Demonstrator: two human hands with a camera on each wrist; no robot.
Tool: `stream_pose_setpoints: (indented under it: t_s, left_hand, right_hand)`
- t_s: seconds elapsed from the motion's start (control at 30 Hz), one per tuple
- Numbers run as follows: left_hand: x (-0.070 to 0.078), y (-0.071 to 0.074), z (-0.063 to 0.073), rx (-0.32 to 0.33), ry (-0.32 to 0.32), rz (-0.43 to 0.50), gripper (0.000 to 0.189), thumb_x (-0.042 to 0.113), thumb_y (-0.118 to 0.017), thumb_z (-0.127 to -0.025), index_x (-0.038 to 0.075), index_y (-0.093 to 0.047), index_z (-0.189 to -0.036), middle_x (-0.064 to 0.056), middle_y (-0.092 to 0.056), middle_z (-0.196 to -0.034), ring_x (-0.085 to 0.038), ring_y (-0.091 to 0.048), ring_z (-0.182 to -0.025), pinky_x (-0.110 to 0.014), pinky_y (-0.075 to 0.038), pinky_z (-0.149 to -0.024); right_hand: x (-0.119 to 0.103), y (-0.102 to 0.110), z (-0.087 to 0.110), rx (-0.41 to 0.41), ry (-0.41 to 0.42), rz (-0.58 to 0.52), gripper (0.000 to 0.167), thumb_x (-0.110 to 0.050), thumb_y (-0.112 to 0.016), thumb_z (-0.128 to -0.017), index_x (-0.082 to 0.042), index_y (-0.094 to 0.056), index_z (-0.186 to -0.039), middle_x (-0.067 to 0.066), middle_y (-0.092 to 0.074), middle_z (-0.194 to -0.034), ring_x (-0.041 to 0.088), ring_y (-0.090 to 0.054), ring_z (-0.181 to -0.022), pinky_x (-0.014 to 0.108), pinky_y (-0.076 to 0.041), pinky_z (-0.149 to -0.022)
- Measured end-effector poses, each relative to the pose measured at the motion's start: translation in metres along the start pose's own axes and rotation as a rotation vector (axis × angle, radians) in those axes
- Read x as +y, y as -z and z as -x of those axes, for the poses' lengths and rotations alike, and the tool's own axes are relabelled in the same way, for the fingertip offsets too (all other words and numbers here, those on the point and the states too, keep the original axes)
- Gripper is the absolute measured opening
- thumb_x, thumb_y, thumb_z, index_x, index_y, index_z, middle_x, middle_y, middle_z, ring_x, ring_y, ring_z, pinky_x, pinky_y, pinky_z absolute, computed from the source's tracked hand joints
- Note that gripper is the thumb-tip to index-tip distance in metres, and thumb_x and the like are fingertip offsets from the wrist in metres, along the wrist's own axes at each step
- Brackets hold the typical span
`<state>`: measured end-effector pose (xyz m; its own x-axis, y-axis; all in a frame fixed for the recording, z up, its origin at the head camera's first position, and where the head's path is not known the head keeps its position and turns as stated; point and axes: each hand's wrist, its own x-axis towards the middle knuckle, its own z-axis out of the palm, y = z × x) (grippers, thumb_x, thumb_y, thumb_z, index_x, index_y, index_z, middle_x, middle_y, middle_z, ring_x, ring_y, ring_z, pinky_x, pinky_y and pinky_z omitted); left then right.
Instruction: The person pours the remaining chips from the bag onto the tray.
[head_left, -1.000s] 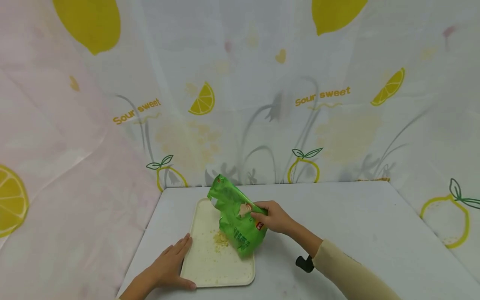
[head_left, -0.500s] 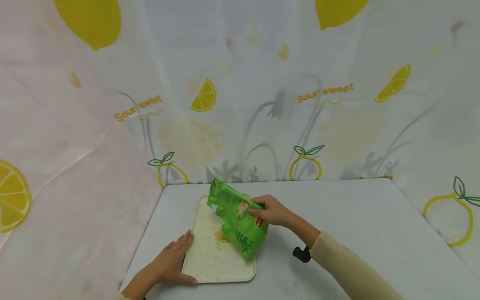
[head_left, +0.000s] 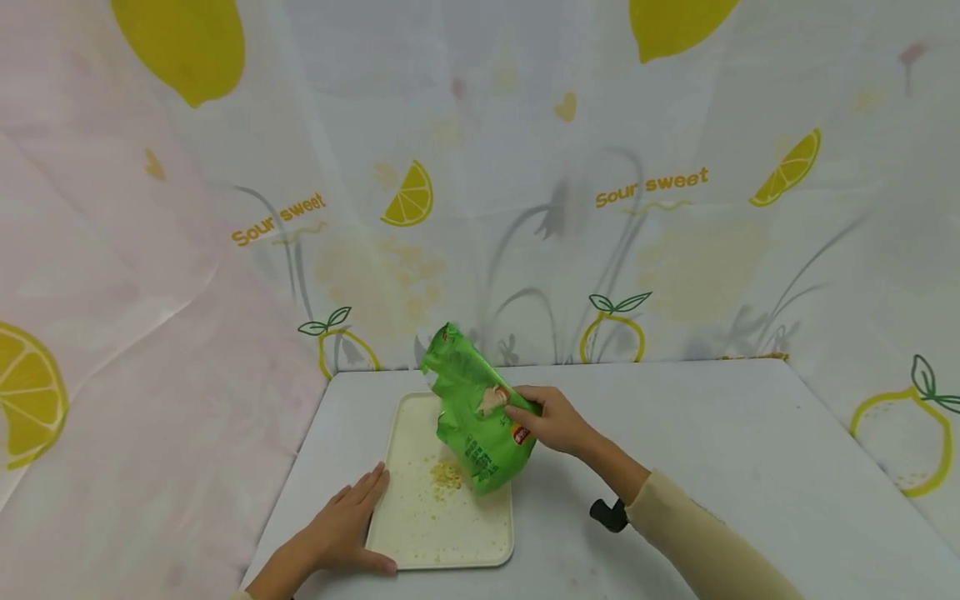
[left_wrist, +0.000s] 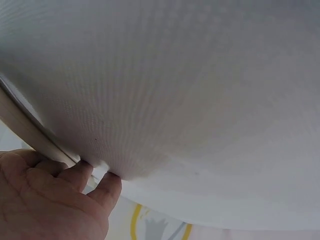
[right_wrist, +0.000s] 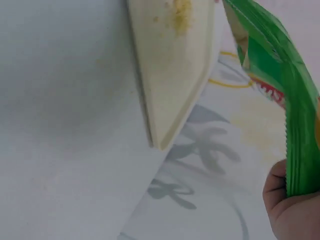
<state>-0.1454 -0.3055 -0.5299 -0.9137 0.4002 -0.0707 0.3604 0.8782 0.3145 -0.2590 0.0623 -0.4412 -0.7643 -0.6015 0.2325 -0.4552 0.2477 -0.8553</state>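
Observation:
My right hand (head_left: 553, 421) pinches a green snack bag (head_left: 480, 425) by its right edge. The bag hangs tilted over the right side of a cream tray (head_left: 420, 533), its lower part above a small heap of yellow crumbs (head_left: 446, 477). In the right wrist view the green bag (right_wrist: 300, 125) shows its crimped seam between thumb and fingers. My left hand (head_left: 347, 525) rests along the tray's left edge with fingers extended and thumb at the near corner. In the left wrist view the fingertips of the left hand (left_wrist: 65, 195) touch the white table beside the tray rim (left_wrist: 30, 125).
The tray lies on a white table (head_left: 660, 450). A lemon-print curtain (head_left: 480, 208) stands behind the table's back edge and along the sides. A black strap-like piece (head_left: 609, 515) hangs by the right wrist.
The bag dips slightly, then rises and tips more upright, its top corner now higher against the curtain. My left hand stays at the tray's edge.

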Motion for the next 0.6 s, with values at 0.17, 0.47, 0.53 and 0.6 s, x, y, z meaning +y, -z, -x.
stream_pose_setpoints:
  t_s: [0.17, 0.47, 0.53, 0.6]
  left_hand:
    - [0.001, 0.001, -0.001, -0.02, 0.006, 0.011, 0.137, 0.08, -0.073, -0.06, -0.007, -0.023, -0.153, -0.025, -0.021, -0.161, -0.046, -0.029, -0.145, -0.067, -0.029, -0.109]
    - [0.001, 0.002, -0.001, -0.031, 0.015, 0.004, 0.137, 0.081, -0.072, -0.061, -0.006, -0.022, -0.154, -0.024, -0.02, -0.162, -0.045, -0.028, -0.146, -0.066, -0.029, -0.11]
    - [0.001, 0.001, 0.0, -0.028, 0.012, 0.002, 0.137, 0.081, -0.072, -0.061, -0.006, -0.023, -0.154, -0.024, -0.02, -0.162, -0.045, -0.028, -0.146, -0.066, -0.029, -0.11]
    - [0.001, 0.001, -0.001, -0.023, 0.012, -0.002, 0.136, 0.081, -0.072, -0.061, -0.005, -0.023, -0.154, -0.024, -0.021, -0.162, -0.044, -0.028, -0.146, -0.066, -0.029, -0.11]
  right_hand:
    - [0.004, -0.003, 0.003, -0.094, 0.089, 0.094, 0.027, -0.013, -0.062, -0.098, -0.003, -0.069, -0.122, 0.01, -0.071, -0.095, 0.001, -0.055, -0.063, 0.024, -0.051, -0.057]
    - [-0.009, 0.008, -0.006, -0.073, 0.381, 0.369, 0.011, -0.008, -0.07, -0.091, -0.01, -0.075, -0.101, -0.002, -0.07, -0.078, 0.001, -0.059, -0.064, 0.025, -0.051, -0.066]
    - [-0.016, 0.011, -0.009, -0.011, 0.466, 0.47, 0.013, -0.007, -0.073, -0.087, -0.01, -0.076, -0.099, -0.001, -0.073, -0.082, 0.007, -0.064, -0.07, 0.029, -0.052, -0.07]
    - [-0.021, 0.013, -0.011, 0.025, 0.48, 0.545, 0.015, -0.007, -0.073, -0.086, -0.011, -0.077, -0.101, -0.001, -0.074, -0.088, 0.013, -0.067, -0.077, 0.032, -0.053, -0.074]
